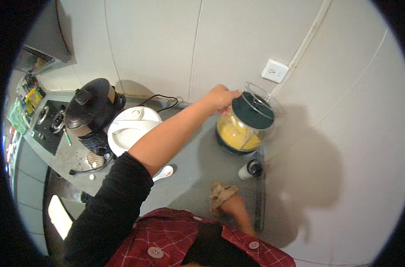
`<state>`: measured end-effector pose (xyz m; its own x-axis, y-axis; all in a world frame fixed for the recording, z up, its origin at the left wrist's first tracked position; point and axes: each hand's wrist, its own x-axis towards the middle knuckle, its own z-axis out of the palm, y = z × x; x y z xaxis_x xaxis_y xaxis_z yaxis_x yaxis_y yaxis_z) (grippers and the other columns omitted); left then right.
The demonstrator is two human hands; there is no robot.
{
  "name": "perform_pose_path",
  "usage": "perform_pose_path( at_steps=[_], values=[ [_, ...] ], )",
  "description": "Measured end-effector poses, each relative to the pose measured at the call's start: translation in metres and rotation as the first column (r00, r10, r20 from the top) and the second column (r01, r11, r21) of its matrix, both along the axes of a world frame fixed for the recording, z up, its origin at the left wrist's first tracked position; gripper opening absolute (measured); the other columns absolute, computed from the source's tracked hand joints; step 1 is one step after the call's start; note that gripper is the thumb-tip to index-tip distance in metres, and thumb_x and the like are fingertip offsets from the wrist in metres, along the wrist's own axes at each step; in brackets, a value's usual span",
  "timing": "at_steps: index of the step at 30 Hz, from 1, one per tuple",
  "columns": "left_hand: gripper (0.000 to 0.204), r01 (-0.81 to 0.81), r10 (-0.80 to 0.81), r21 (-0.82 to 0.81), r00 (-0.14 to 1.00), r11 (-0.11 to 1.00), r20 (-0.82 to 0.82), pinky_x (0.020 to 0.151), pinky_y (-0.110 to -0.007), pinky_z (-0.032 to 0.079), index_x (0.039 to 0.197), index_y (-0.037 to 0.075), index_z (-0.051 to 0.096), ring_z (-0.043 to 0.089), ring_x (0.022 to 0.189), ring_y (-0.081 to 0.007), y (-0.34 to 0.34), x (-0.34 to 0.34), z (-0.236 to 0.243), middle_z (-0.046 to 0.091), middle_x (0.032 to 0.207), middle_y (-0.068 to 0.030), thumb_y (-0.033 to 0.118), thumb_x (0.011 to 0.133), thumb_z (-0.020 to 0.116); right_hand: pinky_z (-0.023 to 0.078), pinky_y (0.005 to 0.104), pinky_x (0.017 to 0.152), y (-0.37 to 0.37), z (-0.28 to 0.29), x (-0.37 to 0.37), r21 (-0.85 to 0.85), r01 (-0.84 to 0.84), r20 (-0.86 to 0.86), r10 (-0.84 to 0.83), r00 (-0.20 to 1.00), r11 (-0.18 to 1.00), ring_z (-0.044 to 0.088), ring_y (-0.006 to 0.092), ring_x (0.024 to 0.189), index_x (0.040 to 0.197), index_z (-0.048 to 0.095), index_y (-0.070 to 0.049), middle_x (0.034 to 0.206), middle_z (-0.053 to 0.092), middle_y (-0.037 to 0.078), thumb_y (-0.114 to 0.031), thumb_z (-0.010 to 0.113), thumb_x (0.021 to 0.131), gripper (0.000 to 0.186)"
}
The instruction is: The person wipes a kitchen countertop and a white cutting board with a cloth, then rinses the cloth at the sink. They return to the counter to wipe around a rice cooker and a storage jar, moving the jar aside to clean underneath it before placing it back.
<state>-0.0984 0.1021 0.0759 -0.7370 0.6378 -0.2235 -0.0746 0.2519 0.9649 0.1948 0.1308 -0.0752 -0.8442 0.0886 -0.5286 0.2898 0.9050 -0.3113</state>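
Note:
With my left arm reaching across the counter, my left hand (222,99) is closed on the upper left edge of a clear round jar (257,138). A dark green lid (251,109) tops the jar, and a looped wire handle rises from it. Yellow contents show through its lower part. Lower down, my right hand (235,205) presses a crumpled beige cloth (222,194) on the grey counter, its fingers mostly hidden by it. Between the jar and the cloth stands a small glass shaker (249,170) with a black cap.
Left of my forearm are a white lidded appliance (130,129) and a black pressure cooker (94,104). A white spoon (163,173) lies on the counter (191,171). Farther left is a black gas stove (47,129). A white wall socket (275,70) sits behind the jar.

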Motion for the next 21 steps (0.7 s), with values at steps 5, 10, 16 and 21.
perform_pose_path(
  at_steps=[5,10,16,21],
  values=[
    [0.058,-0.061,0.062,-0.054,0.998,0.997,0.018,0.039,-0.036,0.049,0.086,-0.01,0.057,0.058,0.046,-0.0259,0.076,0.013,0.005,0.059,0.068,-0.0193,0.047,0.083,0.065,0.046,0.0426,0.091,0.004,-0.078,0.005,0.032,0.142,-0.253,-0.129,0.959,0.989,0.058,0.0344,0.106,0.135,0.041,-0.012,0.127,0.054,0.017,-0.043,0.057,0.083,0.063],
    [0.038,-0.087,0.077,-0.102,0.992,0.991,-0.1,0.04,-0.039,0.051,0.077,-0.011,0.06,0.064,0.052,-0.0309,0.11,-0.005,-0.011,0.062,0.068,-0.0222,0.026,0.08,0.065,0.044,0.0427,0.093,-0.006,-0.108,0.013,-0.105,0.268,-0.513,-0.283,0.811,0.958,0.058,0.0325,0.106,0.13,0.046,-0.011,0.121,0.058,0.016,-0.041,0.058,0.084,0.057],
    [0.016,-0.301,0.293,0.05,0.948,0.952,0.126,0.039,-0.038,0.051,0.069,-0.011,0.059,0.063,0.047,-0.03,0.093,-0.014,-0.05,0.062,0.063,-0.0225,-0.002,0.079,0.05,0.043,0.0442,0.094,-0.008,-0.106,0.016,-0.192,0.368,-0.425,-0.415,0.805,0.91,0.056,0.0328,0.108,0.119,0.055,-0.01,0.116,0.06,0.015,-0.043,0.06,0.082,0.05],
    [0.015,-0.143,0.145,0.032,0.988,0.989,-0.061,0.038,-0.037,0.052,0.07,-0.014,0.056,0.063,0.046,-0.0301,0.068,-0.03,-0.059,0.062,0.062,-0.0226,-0.003,0.077,0.049,0.045,0.0445,0.089,-0.003,-0.095,0.013,-0.089,0.34,-0.476,-0.34,0.811,0.936,0.059,0.0331,0.099,0.114,0.057,-0.01,0.105,0.063,0.016,-0.044,0.059,0.082,0.046]
  ],
)
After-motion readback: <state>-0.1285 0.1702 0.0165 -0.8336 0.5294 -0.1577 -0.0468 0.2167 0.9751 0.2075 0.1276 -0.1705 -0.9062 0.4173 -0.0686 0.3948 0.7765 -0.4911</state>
